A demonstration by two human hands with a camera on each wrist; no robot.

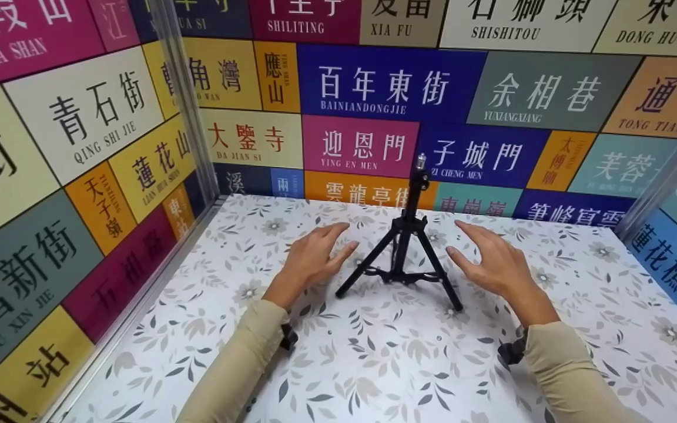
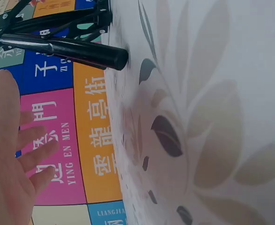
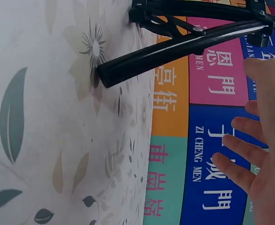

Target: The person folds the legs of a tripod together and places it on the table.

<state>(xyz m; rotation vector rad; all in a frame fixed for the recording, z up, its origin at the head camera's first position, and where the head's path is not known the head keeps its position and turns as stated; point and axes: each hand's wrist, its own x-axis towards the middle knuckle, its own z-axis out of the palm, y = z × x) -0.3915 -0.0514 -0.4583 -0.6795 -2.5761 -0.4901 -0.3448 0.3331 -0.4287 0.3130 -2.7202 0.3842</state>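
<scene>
A small black tripod (image 1: 399, 247) stands upright on the table with its legs spread and a metal screw tip at its top. To its left, my left hand (image 1: 314, 257) hovers with thumb and fingers apart, touching nothing. My right hand (image 1: 498, 262) is held likewise on the other side, its fingers reaching toward the tripod without contact. In the left wrist view, one tripod leg (image 2: 81, 50) lies beyond the thumb of the left hand (image 2: 15, 154). Another tripod leg (image 3: 174, 49) appears in the right wrist view, apart from the right hand (image 3: 263, 136).
The table (image 1: 338, 364) has a white cover with grey leaves and flowers. Behind it rises a wall of coloured signs (image 1: 385, 82), and a similar sign panel (image 1: 80, 129) stands on the left. A clear upright strip (image 1: 188, 100) marks the left corner.
</scene>
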